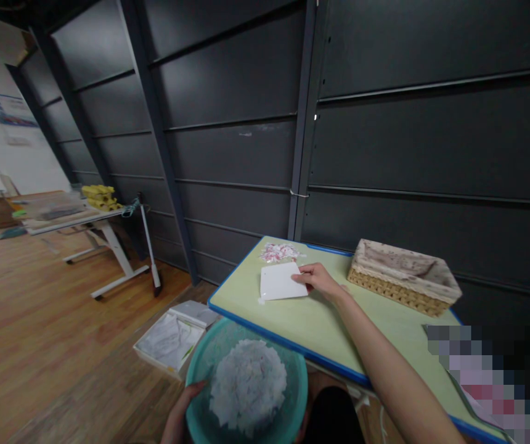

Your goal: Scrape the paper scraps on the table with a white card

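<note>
My right hand [317, 280] reaches across the pale green table [320, 320] and pinches the right edge of a white flat card [281, 282] lying on it. Just beyond the card sits a small heap of pink and white scraps [280, 251]. My left hand [182, 412] grips the rim of a teal basin [288, 370] held below the table's near edge. The basin is filled with a mound of white shredded scraps [248, 385].
A wicker basket with a pale liner [403, 277] stands on the table's right side. A white open box [170, 342] lies on the wooden floor to the left. A second table with yellow items [101, 196] stands far left. Dark metal panels [385, 123] form the wall behind.
</note>
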`<state>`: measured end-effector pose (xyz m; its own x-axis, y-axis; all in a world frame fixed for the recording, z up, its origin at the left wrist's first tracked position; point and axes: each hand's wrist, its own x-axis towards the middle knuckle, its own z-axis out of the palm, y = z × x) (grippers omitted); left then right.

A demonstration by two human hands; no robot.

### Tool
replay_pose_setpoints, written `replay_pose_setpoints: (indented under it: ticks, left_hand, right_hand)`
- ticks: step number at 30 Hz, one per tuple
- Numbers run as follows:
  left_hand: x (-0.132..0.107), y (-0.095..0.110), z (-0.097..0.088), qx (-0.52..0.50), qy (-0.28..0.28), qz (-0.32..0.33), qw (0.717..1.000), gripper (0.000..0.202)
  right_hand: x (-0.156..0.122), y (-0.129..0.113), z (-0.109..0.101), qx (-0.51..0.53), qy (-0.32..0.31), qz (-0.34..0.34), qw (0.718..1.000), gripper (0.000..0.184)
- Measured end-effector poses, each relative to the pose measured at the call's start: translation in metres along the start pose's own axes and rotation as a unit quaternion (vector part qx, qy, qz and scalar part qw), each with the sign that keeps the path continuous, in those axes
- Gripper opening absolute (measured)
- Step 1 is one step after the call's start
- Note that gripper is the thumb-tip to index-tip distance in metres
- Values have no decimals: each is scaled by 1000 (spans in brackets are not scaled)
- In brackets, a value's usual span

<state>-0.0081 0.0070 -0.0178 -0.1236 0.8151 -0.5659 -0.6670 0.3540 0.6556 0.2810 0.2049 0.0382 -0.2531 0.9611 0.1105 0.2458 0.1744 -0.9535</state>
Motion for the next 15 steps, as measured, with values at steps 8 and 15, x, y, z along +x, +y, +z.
replay_pose_setpoints:
  ticks: [8, 15]
  left_hand:
    - [5, -5, 4, 5, -17, -15, 1000, 37]
    - [5, -3, 13, -18, -52, -49, 997, 36]
  right_hand:
    - [-8, -7, 7, 29, -77, 52, 995, 35]
    - [-5, -2, 13, 54, -127, 48, 989, 36]
